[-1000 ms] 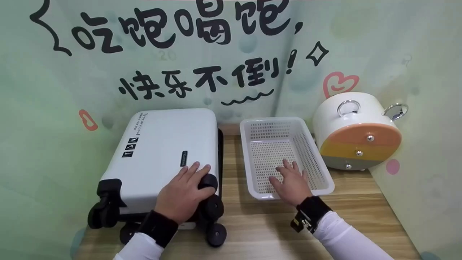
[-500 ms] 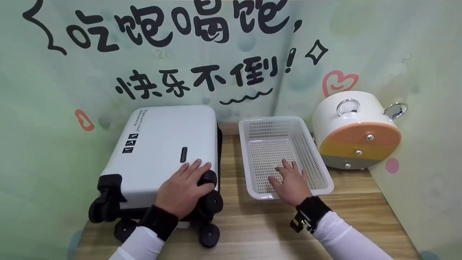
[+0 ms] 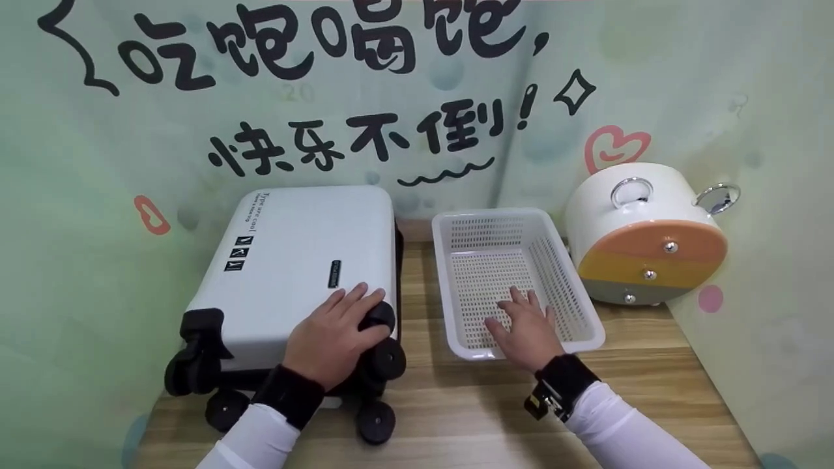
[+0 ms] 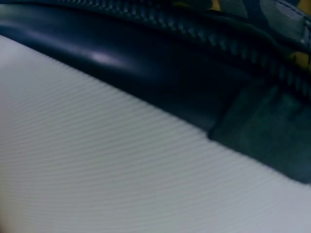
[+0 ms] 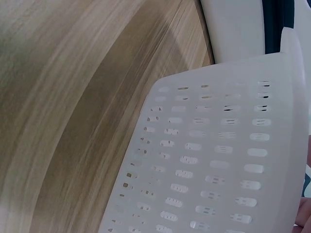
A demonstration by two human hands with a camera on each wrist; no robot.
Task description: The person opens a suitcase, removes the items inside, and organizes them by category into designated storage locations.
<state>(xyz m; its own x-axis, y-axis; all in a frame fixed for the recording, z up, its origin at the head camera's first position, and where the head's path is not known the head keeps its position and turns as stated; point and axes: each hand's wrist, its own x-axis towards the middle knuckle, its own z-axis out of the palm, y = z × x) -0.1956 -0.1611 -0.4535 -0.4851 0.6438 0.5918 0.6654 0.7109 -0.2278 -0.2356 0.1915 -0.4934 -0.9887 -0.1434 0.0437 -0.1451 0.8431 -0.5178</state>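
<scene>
A white hard-shell suitcase (image 3: 300, 241) lies flat on the left of the table, its black wheels (image 3: 389, 357) facing me. My left hand (image 3: 330, 345) rests on its near right corner, fingers spread forward on the shell and thumb against the black wheel mount. The left wrist view shows a ribbed pale surface (image 4: 97, 155) beside a black band with a zipper (image 4: 204, 36). My right hand (image 3: 529, 333) reaches over the near rim of the white perforated basket (image 3: 454, 299), fingers spread above its inside, holding nothing. The basket's outer side (image 5: 209, 155) fills much of the right wrist view.
Behind the basket on the right stands a round white box (image 3: 629, 189) with orange, yellow and grey drawer fronts and silver knobs. The wood-grain table (image 3: 456, 417) meets a printed green wall (image 3: 443, 78) at the back. Walls also flank both sides.
The suitcase has shifted slightly away from me, towards the back wall, with my left hand on it. My right hand and the basket have stayed nearly in place.
</scene>
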